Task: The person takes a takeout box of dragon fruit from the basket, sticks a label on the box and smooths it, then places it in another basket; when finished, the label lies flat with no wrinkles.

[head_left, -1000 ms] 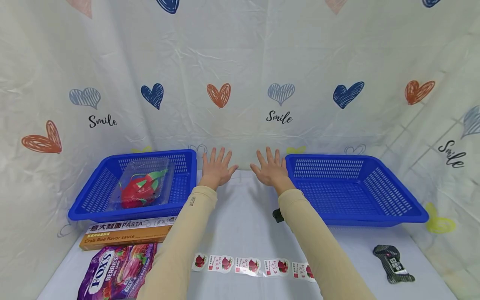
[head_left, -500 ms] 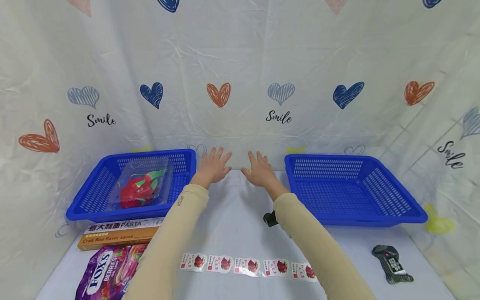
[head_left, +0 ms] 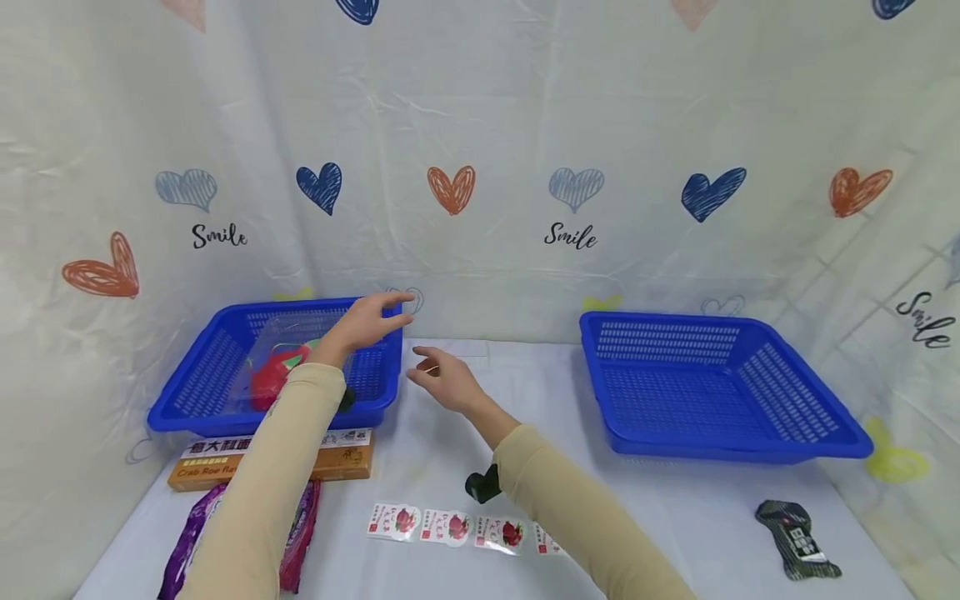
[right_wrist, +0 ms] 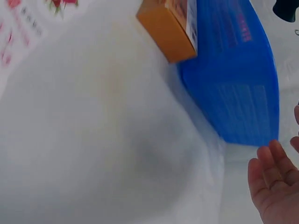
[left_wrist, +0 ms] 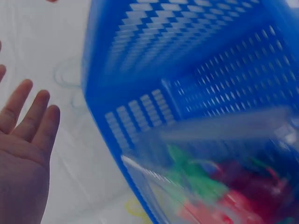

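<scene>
Up front in the head view, "Smile" is written in black script among drawn hearts on the creased white backdrop. An orange box (head_left: pixel 270 460) at lower left reads "PASTA" and "Crab Roe", half hidden by a beige sleeve; a purple glossy bag (head_left: pixel 296 533) lies below it. A strip of dragon-fruit stickers (head_left: pixel 457 527) sits at lower centre on the white cloth-covered table (head_left: pixel 450 433). The left hand (head_left: pixel 365 321), fingers straight and spread, holds nothing and hovers over the left blue basket (head_left: pixel 195 383), a perforated plastic tray holding a clear clamshell with a red dragon fruit (head_left: pixel 277 371). The right hand (head_left: pixel 442 379), loosely open and empty, hangs mid-frame beside that basket. A second blue basket (head_left: pixel 720 387) stands at right, a black packet (head_left: pixel 798 537) at lower right.

Left wrist view: the open palm (left_wrist: pixel 23 154) at lower left, the basket's slotted wall (left_wrist: pixel 187 70) and the blurred fruit (left_wrist: pixel 224 196).

Right wrist view: relaxed fingers (right_wrist: pixel 275 186) at lower right, the orange box (right_wrist: pixel 170 28) at the top against the basket (right_wrist: pixel 238 79).
</scene>
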Tool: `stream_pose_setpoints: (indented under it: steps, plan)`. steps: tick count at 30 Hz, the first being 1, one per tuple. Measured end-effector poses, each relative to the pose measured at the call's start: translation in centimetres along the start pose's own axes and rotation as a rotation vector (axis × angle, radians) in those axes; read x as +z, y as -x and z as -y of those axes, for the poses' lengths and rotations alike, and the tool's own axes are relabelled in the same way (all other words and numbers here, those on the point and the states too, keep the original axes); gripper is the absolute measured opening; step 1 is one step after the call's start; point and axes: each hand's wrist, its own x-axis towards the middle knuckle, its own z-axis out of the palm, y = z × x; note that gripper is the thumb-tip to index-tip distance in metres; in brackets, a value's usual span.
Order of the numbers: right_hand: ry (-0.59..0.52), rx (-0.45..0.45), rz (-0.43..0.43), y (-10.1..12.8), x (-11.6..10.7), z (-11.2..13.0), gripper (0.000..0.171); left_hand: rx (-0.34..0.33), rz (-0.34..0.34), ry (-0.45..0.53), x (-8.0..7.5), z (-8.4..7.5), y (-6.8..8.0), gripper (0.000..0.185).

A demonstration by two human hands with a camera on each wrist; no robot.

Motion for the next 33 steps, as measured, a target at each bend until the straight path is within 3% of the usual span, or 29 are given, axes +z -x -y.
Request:
stream_pose_setpoints:
  steps: [5, 11, 19, 29, 33]
  plan:
    - [-0.143, 0.049, -0.004, -0.2, 2.2, 0.4, 0.051, -0.053, -0.029, 0.076, -0.9, 1.9, 1.3, 0.053]
    - [-0.179, 0.041, 0.008, -0.3, 2.9, 0.9, 0.051, -0.083, -0.056, 0.111, -1.4, 3.2, 2.3, 0.057]
    - [-0.239, 0.07, 0.038, -0.6, 3.3, 1.1, 0.051, -0.087, -0.062, 0.116, -1.6, 3.6, 2.4, 0.059]
    - [-0.488, 0.094, 0.06, -0.9, 3.8, 0.9, 0.05, -0.084, -0.059, 0.128, -1.4, 3.8, 2.7, 0.059]
    - [-0.541, 0.108, 0.078, -0.9, 3.8, 0.9, 0.051, -0.098, -0.064, 0.116, -1.4, 3.9, 2.9, 0.059]
